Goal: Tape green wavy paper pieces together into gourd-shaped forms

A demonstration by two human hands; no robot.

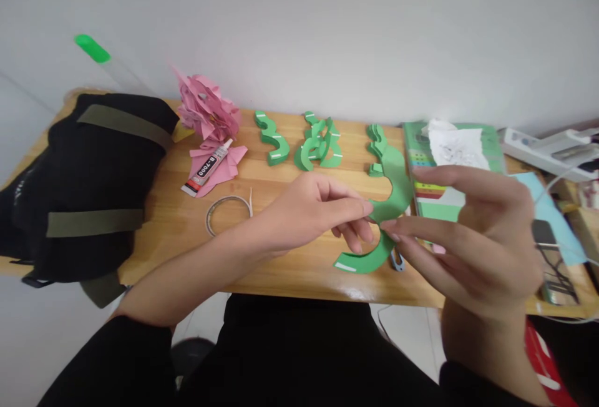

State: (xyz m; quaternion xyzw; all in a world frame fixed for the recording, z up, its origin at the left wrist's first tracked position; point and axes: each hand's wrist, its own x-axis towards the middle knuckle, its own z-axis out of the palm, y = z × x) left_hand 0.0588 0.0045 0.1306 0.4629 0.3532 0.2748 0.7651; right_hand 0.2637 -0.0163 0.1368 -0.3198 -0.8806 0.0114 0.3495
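From where I stand, the left hand (322,210) has its grip closed on the green cutout (397,185), thumb laid on top at the narrow waist where the two curves meet. The right hand (491,238) comes in from the other side, thumb and forefinger nearly together at that same waist; I can't tell whether they pinch the cutout or only touch its edge. Neither hand looks clearly nearer, since both sets of fingertips meet mid-length. From there the long axis runs roughly away from the body, the broad upper curve bulging right and its far end reaching toward the small green stack (375,142). The lower curve swings back toward the body and left, ending in a tip with a white strip (345,266) on it, below the left fingers. All this is over the wooden tabletop (290,282), with the green-edged booklet (437,210) to the right and the glue tube (206,168) well off left.
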